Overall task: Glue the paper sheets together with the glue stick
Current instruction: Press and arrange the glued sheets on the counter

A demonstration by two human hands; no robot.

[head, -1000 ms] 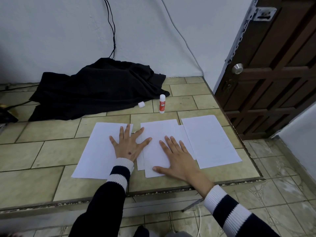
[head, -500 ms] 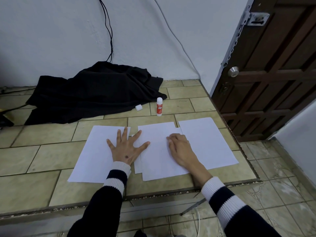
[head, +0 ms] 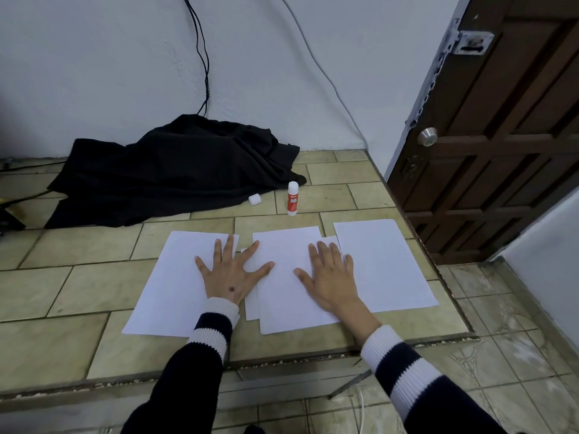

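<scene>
White paper sheets lie side by side on the tiled ledge (head: 78, 286): a left sheet (head: 169, 283), a middle sheet (head: 285, 289) stacked over another, and a right sheet (head: 385, 264). My left hand (head: 230, 274) lies flat with spread fingers across the left sheet and the middle sheet's edge. My right hand (head: 329, 274) presses flat on the middle sheet's right part. Behind the papers stands the glue stick (head: 292, 198), red and white, uncapped. Its white cap (head: 254, 199) lies to its left.
A crumpled black cloth (head: 175, 170) covers the back of the ledge, with black cables (head: 203, 57) running up the wall. A brown wooden door (head: 501, 136) is at the right. The ledge ends near me and drops to a lower tiled floor (head: 501, 355).
My right hand slid rightward across the middle sheet, then flattened again with fingers straight. My left hand stayed flat in place.
</scene>
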